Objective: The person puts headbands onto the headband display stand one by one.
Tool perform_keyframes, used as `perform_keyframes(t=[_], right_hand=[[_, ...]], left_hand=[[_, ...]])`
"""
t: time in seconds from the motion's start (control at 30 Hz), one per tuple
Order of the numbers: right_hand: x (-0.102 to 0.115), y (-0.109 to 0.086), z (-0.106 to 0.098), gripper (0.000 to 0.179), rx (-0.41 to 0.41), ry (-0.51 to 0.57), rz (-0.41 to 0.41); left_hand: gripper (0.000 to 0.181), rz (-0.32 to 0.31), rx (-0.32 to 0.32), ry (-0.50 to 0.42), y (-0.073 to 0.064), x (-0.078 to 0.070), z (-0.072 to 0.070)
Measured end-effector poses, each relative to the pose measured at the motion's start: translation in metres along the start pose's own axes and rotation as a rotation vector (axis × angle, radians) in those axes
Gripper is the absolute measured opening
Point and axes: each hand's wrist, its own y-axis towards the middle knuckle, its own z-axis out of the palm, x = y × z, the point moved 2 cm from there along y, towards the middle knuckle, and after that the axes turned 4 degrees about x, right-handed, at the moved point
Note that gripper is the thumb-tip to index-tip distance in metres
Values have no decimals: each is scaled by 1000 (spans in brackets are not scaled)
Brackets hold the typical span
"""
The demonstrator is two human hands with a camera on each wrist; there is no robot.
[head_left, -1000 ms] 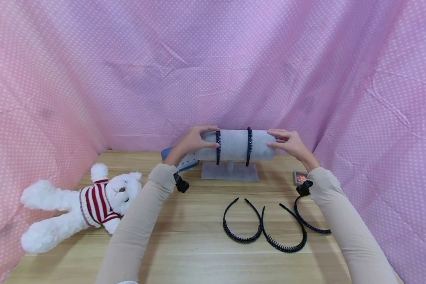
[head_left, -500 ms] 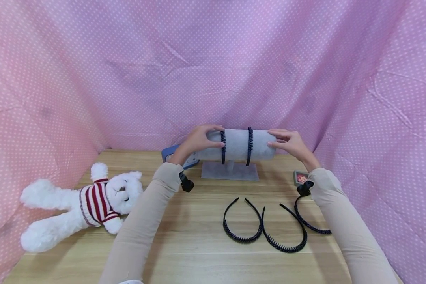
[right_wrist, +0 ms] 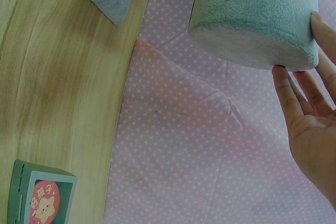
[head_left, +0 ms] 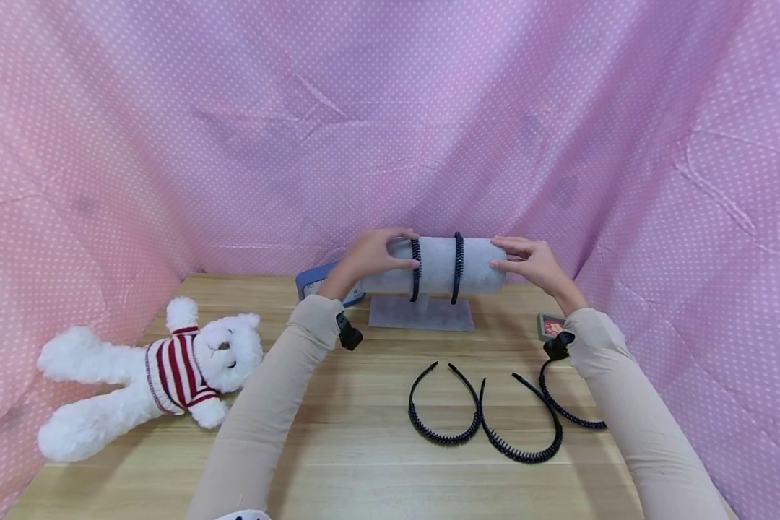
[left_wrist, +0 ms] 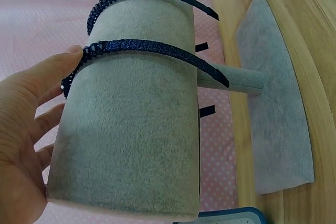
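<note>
A grey velvet headband stand (head_left: 438, 263) with a horizontal roll stands at the back of the table. Two black toothed headbands are round it: the left headband (head_left: 416, 282) and the right headband (head_left: 458, 271). My left hand (head_left: 373, 254) spans the roll from its left end, thumb in front and a finger on top, both against the left headband. In the left wrist view, the left headband (left_wrist: 152, 47) lies across the roll, its ends apart. My right hand (head_left: 529, 261) holds the roll's right end between thumb and fingers. The roll's far side is hidden in the head view.
Three more black headbands lie on the table: one headband (head_left: 442, 438) in front, another headband (head_left: 526, 456) beside it, a third headband (head_left: 575, 419) partly under my right sleeve. A white teddy bear (head_left: 175, 372), a blue-rimmed clock (head_left: 308, 278) and a small green box (right_wrist: 44, 198) are around.
My left hand has moved right along the roll, and the left headband has slid right with it, closer to the other one. My right hand has stayed at the roll's right end.
</note>
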Motion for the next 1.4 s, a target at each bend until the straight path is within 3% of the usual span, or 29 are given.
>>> perform_keyframes(t=[0.4,0.77,1.03,1.4], right_hand=[[-1,0,0,53,-3,6,-5],[-3,1,-1,53,1,-9,5],[-3,0,-1,54,1,-9,11],[-3,0,-2,55,6,-24,7]], left_hand=[[60,49,6,84,10,-8,9],[60,70,-14,133,18,-11,17],[63,55,11,156,20,-19,23],[63,83,8,184,23,-25,32]])
